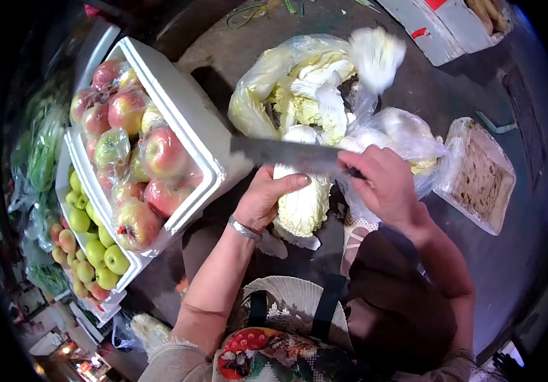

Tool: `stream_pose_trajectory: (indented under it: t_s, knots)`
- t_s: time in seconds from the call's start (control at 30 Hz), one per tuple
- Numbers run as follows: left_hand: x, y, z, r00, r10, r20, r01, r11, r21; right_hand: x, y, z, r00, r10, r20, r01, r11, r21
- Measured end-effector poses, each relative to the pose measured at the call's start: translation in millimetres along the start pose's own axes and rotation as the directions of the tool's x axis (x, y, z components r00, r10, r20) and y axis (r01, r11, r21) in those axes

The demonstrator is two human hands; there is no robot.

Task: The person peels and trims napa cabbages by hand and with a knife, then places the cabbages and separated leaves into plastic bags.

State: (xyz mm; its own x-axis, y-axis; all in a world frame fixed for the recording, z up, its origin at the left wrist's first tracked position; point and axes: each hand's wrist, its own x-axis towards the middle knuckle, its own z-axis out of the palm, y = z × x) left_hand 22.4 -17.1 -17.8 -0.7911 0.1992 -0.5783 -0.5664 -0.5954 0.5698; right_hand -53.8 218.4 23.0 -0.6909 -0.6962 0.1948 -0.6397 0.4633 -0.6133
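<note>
One knife (287, 153), one held cabbage (303, 207), one bracelet (243, 228), two hands (263, 198) (385, 184).

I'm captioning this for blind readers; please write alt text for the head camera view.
A person's left hand holds a pale yellow-green cabbage while the right hand grips a wide grey metal knife across it. Left, a white foam box holds red-and-yellow apples; pale leaves lie ahead.

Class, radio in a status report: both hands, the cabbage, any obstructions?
Left hand on cabbage. Right hand holding knife over its far end. Leaves just beyond; apple box to the left.
</note>
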Motion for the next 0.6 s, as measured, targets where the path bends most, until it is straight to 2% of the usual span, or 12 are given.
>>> stream_pose_trajectory:
  t_s: [0.03, 0.1, 0.17, 0.43, 0.5, 0.53, 0.6]
  knots:
    - [3.2, -6.7, -10.7, 1.000, -0.007, -0.023, 0.007, 1.000, 0.005, -0.8, -0.5, 5.7, 0.996, -0.070, -0.062, 0.068, 0.997, -0.020]
    - [5.1, -13.4, -16.8, 0.999, -0.015, -0.048, 0.016, 1.000, 0.011, -1.9, -3.0, 6.9, 0.994, -0.107, -0.031, 0.105, 0.993, -0.062]
    - [5.7, -15.2, -12.0, 0.990, 0.139, 0.012, -0.137, 0.984, -0.112, -3.0, -4.0, 11.0, 0.985, -0.171, 0.003, 0.170, 0.978, -0.123]
    - [1.2, -9.8, -5.7, 0.994, 0.106, 0.014, -0.104, 0.989, -0.102, 0.6, 1.9, 14.5, 0.972, -0.233, 0.007, 0.226, 0.933, -0.280]
    - [-1.6, -7.9, -1.2, 0.997, 0.074, -0.035, -0.071, 0.993, 0.091, 1.7, 6.0, 13.8, 0.975, -0.222, 0.016, 0.216, 0.927, -0.307]
    - [-3.2, -3.1, 3.2, 0.997, 0.073, -0.035, -0.069, 0.993, 0.091, 2.5, 7.9, 13.6, 0.977, -0.215, -0.004, 0.204, 0.931, -0.304]
    - [-5.5, 9.6, 13.2, 0.996, -0.090, -0.023, 0.091, 0.996, 0.005, 3.6, 14.5, 13.2, 0.978, -0.206, -0.024, 0.189, 0.935, -0.300]
